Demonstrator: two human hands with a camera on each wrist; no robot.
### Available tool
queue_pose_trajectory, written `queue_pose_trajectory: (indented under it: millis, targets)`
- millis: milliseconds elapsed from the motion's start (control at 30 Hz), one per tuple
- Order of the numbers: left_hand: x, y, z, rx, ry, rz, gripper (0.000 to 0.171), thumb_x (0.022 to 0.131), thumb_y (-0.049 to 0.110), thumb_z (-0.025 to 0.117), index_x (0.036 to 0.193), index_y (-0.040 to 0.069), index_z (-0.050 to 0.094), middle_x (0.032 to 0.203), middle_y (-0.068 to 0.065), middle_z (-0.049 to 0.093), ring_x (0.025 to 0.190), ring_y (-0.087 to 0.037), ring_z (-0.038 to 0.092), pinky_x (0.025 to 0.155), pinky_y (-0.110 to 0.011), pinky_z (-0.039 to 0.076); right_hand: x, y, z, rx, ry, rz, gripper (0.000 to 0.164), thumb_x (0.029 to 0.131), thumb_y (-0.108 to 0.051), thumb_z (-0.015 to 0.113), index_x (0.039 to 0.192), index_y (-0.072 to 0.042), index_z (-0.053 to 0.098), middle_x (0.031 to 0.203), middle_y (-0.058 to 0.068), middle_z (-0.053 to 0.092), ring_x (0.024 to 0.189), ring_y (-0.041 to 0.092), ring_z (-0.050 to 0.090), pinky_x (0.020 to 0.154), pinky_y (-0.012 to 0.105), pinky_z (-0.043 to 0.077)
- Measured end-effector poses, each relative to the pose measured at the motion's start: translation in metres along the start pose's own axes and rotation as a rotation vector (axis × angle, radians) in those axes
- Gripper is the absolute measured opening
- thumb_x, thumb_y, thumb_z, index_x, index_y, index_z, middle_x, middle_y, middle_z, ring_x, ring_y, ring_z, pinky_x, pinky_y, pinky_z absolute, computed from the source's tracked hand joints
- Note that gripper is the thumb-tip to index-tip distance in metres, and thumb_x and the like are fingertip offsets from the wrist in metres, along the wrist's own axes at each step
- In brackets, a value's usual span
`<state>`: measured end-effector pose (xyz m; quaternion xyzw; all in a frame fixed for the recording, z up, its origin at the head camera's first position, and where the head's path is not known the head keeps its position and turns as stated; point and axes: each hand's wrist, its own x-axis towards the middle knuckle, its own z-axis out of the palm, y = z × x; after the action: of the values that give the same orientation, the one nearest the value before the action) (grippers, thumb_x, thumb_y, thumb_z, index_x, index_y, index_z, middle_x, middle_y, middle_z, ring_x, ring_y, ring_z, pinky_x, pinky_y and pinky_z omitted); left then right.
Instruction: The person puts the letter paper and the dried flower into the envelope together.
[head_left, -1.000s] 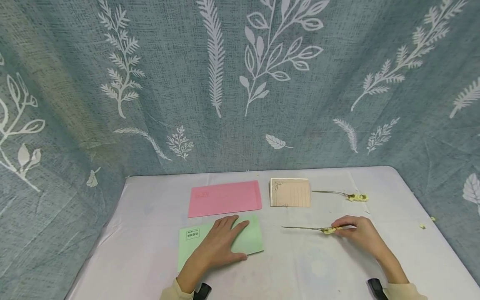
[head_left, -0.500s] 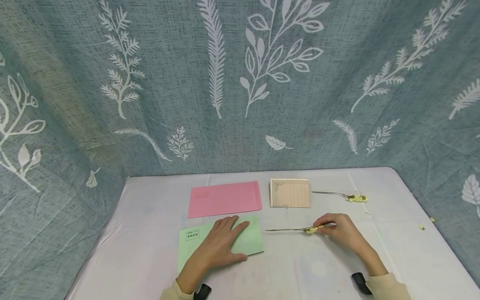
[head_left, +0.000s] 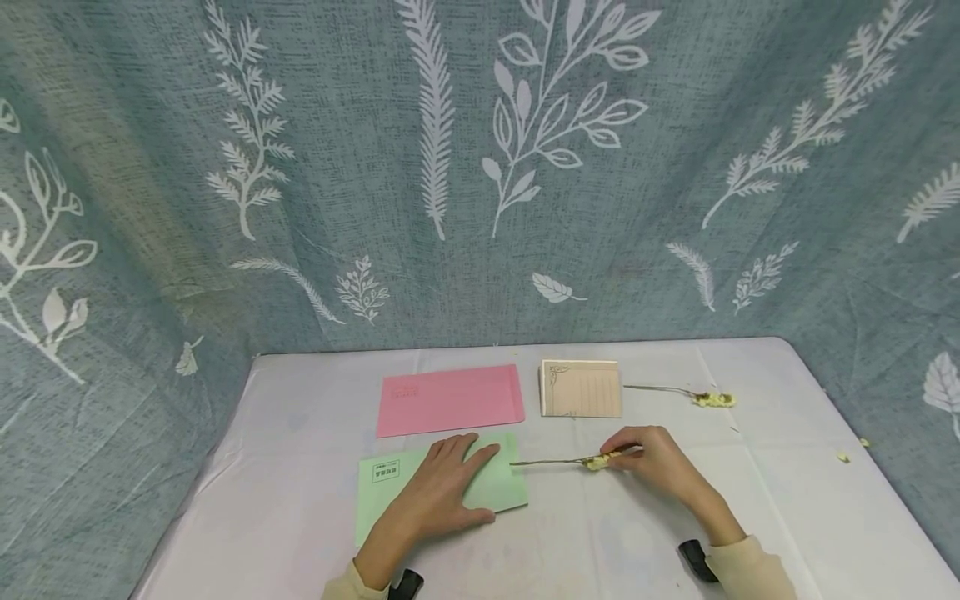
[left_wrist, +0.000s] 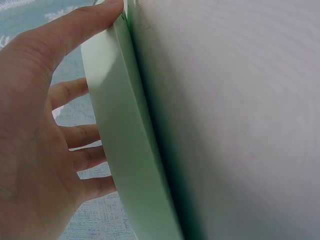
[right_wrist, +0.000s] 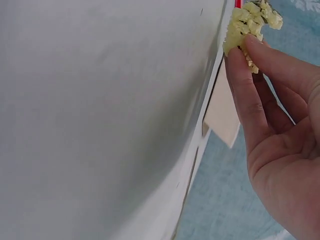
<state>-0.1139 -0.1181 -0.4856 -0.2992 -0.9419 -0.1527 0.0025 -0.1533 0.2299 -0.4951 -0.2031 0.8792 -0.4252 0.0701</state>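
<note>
My left hand rests on a green envelope, its fingers spread over the top. In the left wrist view, the thumb lies at the near edge of the envelope. A yellow dried flower on a thin brown stem is pinched by the blossom between thumb and fingers of my right hand. Its stem points left, and the tip overlaps the envelope's right edge in the head view. The right wrist view shows the crinkled yellow blossom at the fingertips; the stem is mostly hidden there.
A pink envelope lies behind the green one. To its right is a small stack of beige lined cards, then a second yellow dried flower. Yellow petal bits lie near the right edge. A patterned blue-green curtain hangs behind the table.
My right hand has moved left with the dried flower, bringing the stem tip from beside the green envelope to over its right edge. The left hand has stayed in place.
</note>
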Motion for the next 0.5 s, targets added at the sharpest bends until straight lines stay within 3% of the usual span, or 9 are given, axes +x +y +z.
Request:
queue_pose_trajectory:
  millis: [500]
  targets:
    - [0.001,-0.001,0.004,0.015,0.013,0.034,0.083,0.073,0.051,0.08,0.146,0.027,0.046,0.139,-0.018,0.047,0.127,-0.035,0.045,0.103,-0.051,0.038,0.011,-0.01,0.014,0.022,-0.023,-0.04,0.013,0.083,0.002,0.072,0.094,-0.005,0.075,0.094,0.005,0.072,0.088,0.018,0.068,0.074,0.025,0.057]
